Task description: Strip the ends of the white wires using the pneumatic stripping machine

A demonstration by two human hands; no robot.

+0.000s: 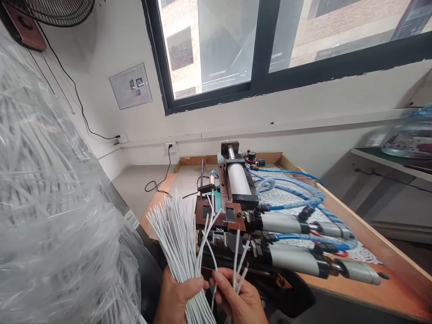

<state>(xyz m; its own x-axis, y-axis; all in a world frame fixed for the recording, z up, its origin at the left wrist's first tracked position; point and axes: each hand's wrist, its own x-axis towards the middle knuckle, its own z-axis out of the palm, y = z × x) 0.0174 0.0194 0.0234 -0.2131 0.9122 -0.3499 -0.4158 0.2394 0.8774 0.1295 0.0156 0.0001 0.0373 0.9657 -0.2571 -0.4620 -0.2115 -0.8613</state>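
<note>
Two grips were engaged. The left hand (182, 292) was closed around a thick bundle of white strands (175, 238), with the thumb laid across its front. The right hand (239, 297) pinched a thin strand (215, 261) between thumb and fingertips, just beside the bundle, and carried a few loose strands (237, 252) in the same grip.

Progress, as judged from the split: the separation of strands was under way. A small number had been set apart in the right hand; the bulk was left in the bundle. The finish of individual strand ends was too small to confirm.

Orientation: the long axis of the bundle ran from the lower edge of the view upward and to the left, with the upper tips fanned out and pointing away from the person. Several stray strands (206, 234) leaned right, across the front of the machine (220, 218); contact with it could not be determined. The loose strands stood nearly upright, their upper ends tilted slightly right.

Beyond the hands, the machine stood on a wood-rimmed surface (398, 290). One large cylinder (239, 180) pointed toward the wall; two lower cylinders (281, 222) extended to the right, served by blue hoses (290, 207). Plastic-wrapped stock (64, 193) of similar white strands occupied the left side.
</note>
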